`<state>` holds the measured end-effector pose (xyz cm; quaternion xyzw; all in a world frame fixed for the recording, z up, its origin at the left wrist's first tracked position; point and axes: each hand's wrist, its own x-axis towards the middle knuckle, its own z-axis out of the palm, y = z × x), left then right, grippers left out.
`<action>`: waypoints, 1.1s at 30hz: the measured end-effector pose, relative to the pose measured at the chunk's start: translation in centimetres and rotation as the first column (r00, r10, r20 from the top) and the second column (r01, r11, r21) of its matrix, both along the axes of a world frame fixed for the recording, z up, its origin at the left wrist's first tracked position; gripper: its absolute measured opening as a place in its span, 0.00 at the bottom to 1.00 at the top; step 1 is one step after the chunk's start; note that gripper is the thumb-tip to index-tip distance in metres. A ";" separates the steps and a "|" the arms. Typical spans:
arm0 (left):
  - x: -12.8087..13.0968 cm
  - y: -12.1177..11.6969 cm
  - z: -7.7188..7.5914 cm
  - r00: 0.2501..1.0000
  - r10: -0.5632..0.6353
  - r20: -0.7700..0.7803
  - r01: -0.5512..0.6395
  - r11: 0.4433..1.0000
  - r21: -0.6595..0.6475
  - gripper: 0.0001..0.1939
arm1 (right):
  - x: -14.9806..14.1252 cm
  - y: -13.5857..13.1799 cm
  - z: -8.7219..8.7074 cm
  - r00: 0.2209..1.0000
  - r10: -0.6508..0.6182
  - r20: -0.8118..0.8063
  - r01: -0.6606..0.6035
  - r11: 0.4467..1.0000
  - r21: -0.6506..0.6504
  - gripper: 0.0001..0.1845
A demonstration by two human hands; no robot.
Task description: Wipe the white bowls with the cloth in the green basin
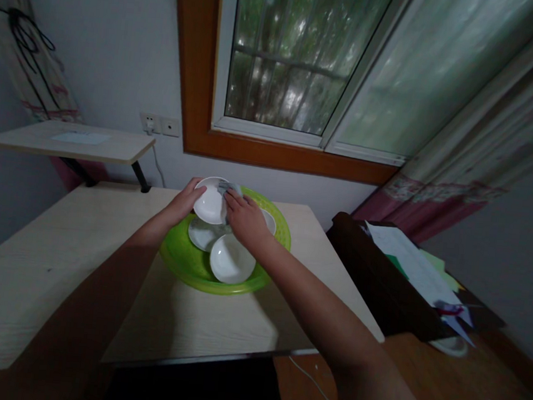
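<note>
**Pale table (135, 332) bearing a green basin (180, 261), with a white bowl (209, 204) tilting above it**

To the basin's far left, a raised shelf (69, 140) is standing on dark legs. At the basin's back left, the left hand (184, 203) is gripping the white bowl by its left rim, thumb lying over the edge. Above the basin's back part, the bowl is sitting directly between the hands, right of the left one and touching both, so neither is nearer. Being round, it is showing no long axis; its open side is leaning toward the viewer. It is looking smooth, plain and glossy. Below it, a shallow white dish (201, 234) and a front bowl (232, 259) are resting in the basin. Over the basin's back right, the right hand (246, 218) is holding a gray cloth (230, 188) against the bowl's right inner side, its thumb hidden. Beyond, another bowl (270, 222) is partly showing.
</note>
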<state>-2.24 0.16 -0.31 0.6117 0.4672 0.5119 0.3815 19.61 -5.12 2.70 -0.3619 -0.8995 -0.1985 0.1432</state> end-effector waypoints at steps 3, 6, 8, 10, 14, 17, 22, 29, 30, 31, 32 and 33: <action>0.0 -0.2 0.0 0.996 0.066 -0.061 -0.061 0.996 0.070 0.24 | -1.1 -0.7 -0.6 0.997 -0.067 -0.036 0.062 0.992 -0.110 0.21; 0.2 -0.7 0.4 0.990 0.107 -0.097 -0.096 0.990 0.108 0.22 | -2.4 -0.7 -1.1 0.995 -0.050 -0.082 0.029 0.970 -0.240 0.19; 0.3 -1.0 0.7 0.986 0.122 -0.115 -0.105 0.984 0.146 0.22 | -3.3 -0.3 -1.3 0.991 0.002 -0.134 -0.051 0.932 -0.360 0.19; 0.3 -1.2 1.0 0.978 0.143 -0.150 -0.111 0.972 0.206 0.21 | -3.9 0.1 -1.2 0.968 -0.005 -0.251 -0.128 0.851 -0.509 0.20; -0.2 -1.9 1.3 0.965 0.152 -0.214 -0.096 0.963 0.251 0.22 | -3.4 0.4 -0.7 0.910 -0.037 -0.412 -0.266 0.710 -0.652 0.22; -0.9 -3.2 1.4 0.970 0.132 -0.206 -0.087 0.973 0.213 0.24 | -2.0 -0.2 -0.4 0.910 0.052 -0.411 -0.315 0.731 -0.606 0.21; -1.3 -5.5 1.2 0.973 0.145 -0.178 -0.119 0.982 0.150 0.25 | -0.3 -1.6 -0.6 0.954 0.187 -0.233 -0.263 0.895 -0.361 0.26; -1.0 -6.9 1.1 0.953 0.236 -0.191 -0.183 0.949 0.258 0.23 | -0.7 -2.2 -1.9 0.969 0.172 -0.179 -0.206 0.959 -0.195 0.24; -1.0 -7.0 1.1 0.949 0.254 -0.189 -0.200 0.944 0.264 0.23 | -0.8 -2.2 -2.1 0.967 0.178 -0.180 -0.213 0.956 -0.202 0.24; -1.1 -7.1 1.0 0.945 0.269 -0.185 -0.216 0.940 0.263 0.23 | -0.8 -2.2 -2.1 0.966 0.186 -0.181 -0.222 0.952 -0.210 0.25; -1.2 -7.2 0.9 0.943 0.283 -0.176 -0.233 0.938 0.257 0.23 | -0.9 -2.2 -2.2 0.964 0.194 -0.183 -0.232 0.948 -0.218 0.26; -1.3 -7.2 0.8 0.942 0.292 -0.166 -0.247 0.937 0.247 0.23 | -0.9 -2.2 -2.3 0.961 0.202 -0.187 -0.243 0.943 -0.227 0.26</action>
